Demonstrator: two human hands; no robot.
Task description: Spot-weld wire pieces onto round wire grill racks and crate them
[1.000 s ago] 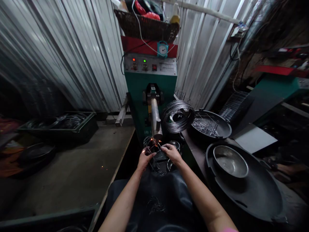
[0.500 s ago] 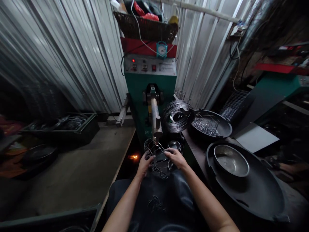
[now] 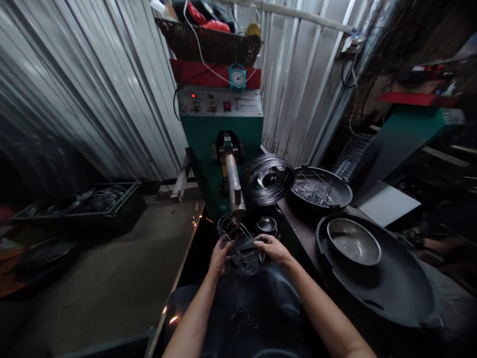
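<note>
In the head view, my left hand (image 3: 220, 254) is closed around the side of a round wire frame (image 3: 235, 252) made of thin bent metal rods. My right hand (image 3: 272, 248) pinches the right end of a curved wire (image 3: 246, 231) that belongs to or lies against this frame. Both hands are just below the arm (image 3: 233, 181) of a green spot welder (image 3: 201, 134). Its electrode tip (image 3: 238, 221) points down at the top of the frame and appears to touch the wire. What lies under the tip is too dark to make out.
A wire coil (image 3: 268, 181) hangs right of the welder arm. Further right are a pan of short metal rods (image 3: 313, 191) and a steel bowl (image 3: 354, 242) inside a large black pan (image 3: 395, 293). Sparks (image 3: 173, 319) fly at the left. A person's arm (image 3: 443, 246) shows at far right.
The camera has turned slightly, so the welder sits further left. The glow low beside the welder is gone, and sparks now scatter further left and down. Both hands keep their hold.
</note>
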